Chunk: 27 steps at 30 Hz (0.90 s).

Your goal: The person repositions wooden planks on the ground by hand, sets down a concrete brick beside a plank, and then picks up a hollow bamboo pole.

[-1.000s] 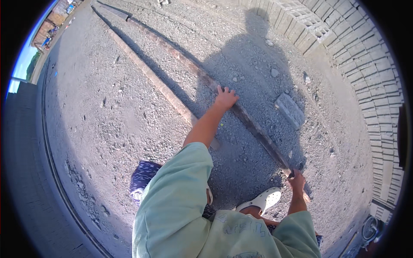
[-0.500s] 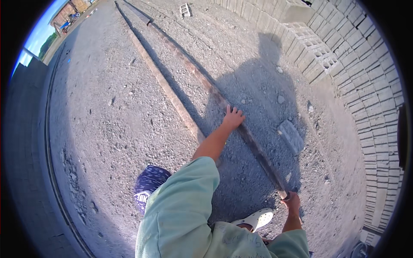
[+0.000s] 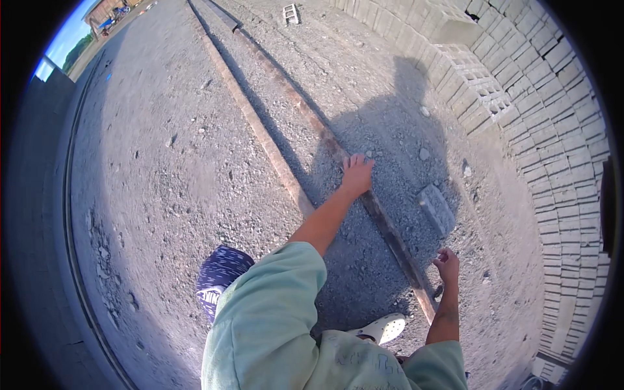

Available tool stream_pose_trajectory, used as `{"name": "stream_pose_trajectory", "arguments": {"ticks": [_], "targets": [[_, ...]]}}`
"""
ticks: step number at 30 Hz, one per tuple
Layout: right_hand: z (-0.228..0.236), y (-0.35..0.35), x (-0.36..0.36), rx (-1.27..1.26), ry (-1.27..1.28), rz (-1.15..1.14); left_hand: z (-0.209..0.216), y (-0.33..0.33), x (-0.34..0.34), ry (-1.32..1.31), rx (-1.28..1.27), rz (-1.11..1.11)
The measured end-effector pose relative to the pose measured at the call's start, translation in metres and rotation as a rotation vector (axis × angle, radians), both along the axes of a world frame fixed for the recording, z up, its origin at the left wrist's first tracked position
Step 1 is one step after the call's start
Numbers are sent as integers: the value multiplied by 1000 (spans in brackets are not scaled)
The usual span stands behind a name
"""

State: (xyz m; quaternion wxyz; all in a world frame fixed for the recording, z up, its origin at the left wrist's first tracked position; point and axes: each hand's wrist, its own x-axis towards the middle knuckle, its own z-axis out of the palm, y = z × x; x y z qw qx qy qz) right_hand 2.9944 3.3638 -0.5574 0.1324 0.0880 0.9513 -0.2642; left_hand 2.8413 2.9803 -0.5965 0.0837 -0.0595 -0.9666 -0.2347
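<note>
Left hand point(image 3: 357, 174) spread flat on rusty long beam point(image 3: 312, 123); right hand point(image 3: 447, 265) loosely curled, empty, near its end; grey block point(image 3: 436, 208) beside on gravel.

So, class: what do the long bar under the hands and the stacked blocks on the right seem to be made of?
The long bar looks like rusted steel: reddish-brown, rough, thin and straight, though weathered timber can't be ruled out. The left hand rests on it. The stacked blocks look like grey concrete: matt, grainy, some showing hollow cores.
</note>
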Motion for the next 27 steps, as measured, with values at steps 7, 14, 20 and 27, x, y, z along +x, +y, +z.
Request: {"name": "stream_pose_trajectory", "arguments": {"ticks": [7,14,20,27], "targets": [[8,-158,-55,-987,85,-332,131,90,22,398,752,-195],[25,-164,-70,-1857,-193,-489,243,121,56,530,843,-648],[226,-158,-106,-1878,567,-442,54,49,32,-220,276,-12],[107,-176,-101,-451,808,56,132,151,34,-584,1563,-179]]}}
